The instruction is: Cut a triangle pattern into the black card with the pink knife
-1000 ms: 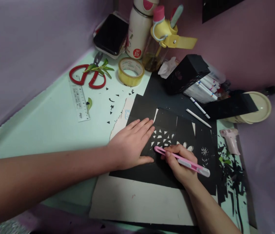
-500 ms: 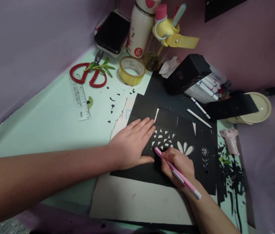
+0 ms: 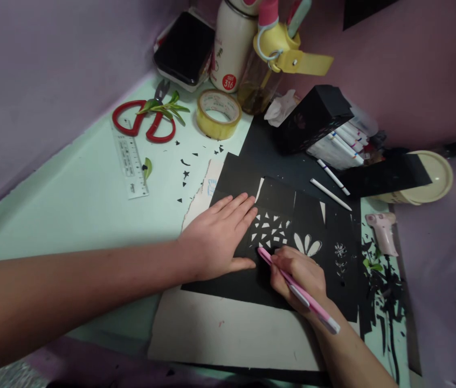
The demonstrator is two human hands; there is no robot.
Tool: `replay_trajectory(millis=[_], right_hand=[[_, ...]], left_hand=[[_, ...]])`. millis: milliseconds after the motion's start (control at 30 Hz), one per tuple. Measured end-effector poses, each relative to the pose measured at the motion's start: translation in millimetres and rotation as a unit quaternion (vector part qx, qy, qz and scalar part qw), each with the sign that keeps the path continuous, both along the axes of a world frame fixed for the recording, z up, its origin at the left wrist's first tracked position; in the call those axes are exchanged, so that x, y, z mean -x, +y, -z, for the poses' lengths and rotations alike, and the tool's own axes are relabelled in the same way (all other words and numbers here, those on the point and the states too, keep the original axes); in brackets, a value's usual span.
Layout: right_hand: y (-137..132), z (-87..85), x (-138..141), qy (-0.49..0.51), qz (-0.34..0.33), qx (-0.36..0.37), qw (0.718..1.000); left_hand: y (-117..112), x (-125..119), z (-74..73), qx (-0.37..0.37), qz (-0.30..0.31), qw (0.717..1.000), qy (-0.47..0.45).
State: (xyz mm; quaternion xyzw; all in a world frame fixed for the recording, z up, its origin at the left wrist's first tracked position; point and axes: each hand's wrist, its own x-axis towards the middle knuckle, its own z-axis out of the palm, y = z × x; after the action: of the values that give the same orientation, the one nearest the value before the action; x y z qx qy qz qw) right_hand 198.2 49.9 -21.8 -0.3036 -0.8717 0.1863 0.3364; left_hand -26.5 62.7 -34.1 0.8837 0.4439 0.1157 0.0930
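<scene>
— Nearest you, what lies under my hands?
— A white board, and on it the black paper. Your right hand has its fingers closed round a pink craft knife, tip down on the paper just below the triangle cut-outs.
— Has anything shifted?
— Yes. A second ago the knife lay flatter, tail pointing right. Now the tail runs back along your wrist, and the flower cut-out is uncovered. The tip has hardly moved, so I judge the cutting holds to the same spot at a new angle.
— And my left hand?
— Your left hand lies flat, fingers straight, gripping nothing, pressing the paper beside the triangles. Farther off lie a ruler, red scissors and a tape roll.
</scene>
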Motion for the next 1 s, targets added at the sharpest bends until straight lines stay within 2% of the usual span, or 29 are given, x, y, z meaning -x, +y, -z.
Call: replay_trajectory(millis=[467, 767, 1000], right_hand=[[-1.6, 5.7, -0.9, -0.007, 0.018, 0.012, 1.0], [-3.1, 1.2, -0.1, -0.004, 0.032, -0.004, 0.999], [-2.5, 2.4, 0.8, 0.0, 0.024, 0.013, 1.0]], left_hand=[[-1.1, -0.9, 3.4, -0.016, 0.001, 1.0, -0.001], [-0.8, 0.1, 1.2, -0.01, 0.0, 1.0, -0.002], [-0.3, -0.5, 0.9, -0.005, 0.001, 1.0, -0.006]])
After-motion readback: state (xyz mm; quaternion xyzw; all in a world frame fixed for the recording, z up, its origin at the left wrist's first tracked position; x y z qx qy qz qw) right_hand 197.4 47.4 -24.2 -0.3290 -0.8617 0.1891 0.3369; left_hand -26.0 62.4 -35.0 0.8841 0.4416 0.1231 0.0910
